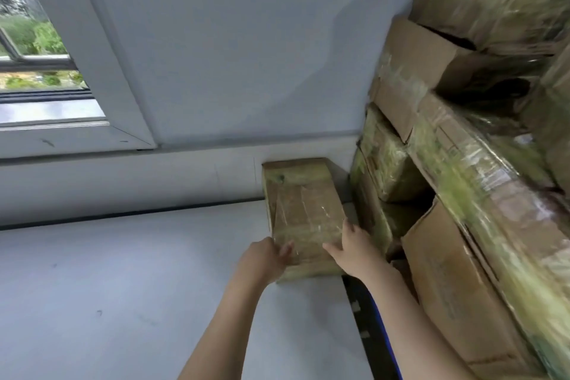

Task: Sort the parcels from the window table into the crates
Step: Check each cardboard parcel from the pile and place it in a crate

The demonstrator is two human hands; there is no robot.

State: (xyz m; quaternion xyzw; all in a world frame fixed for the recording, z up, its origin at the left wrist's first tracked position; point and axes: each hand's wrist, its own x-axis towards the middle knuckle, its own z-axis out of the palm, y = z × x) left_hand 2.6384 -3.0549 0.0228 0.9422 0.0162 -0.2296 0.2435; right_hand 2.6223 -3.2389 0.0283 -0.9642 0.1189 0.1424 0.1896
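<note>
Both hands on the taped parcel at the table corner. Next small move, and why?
Probably lift it straight up and draw it back toward the body. The left hand and right hand already grip the near end of the taped parcel from either side, it lies flat on the white table, and the stacked cartons crowd its right.

Brown cardboard parcel (303, 213), long and flat, wrapped in shiny clear tape, lies just right of frame centre on the pale window table (123, 271), its far end against the wall. My left hand (265, 259) grips its near left corner and my right hand (354, 248) its near right edge. More taped parcels (462, 163) stand stacked high along the right of the frame, just beside it.
</note>
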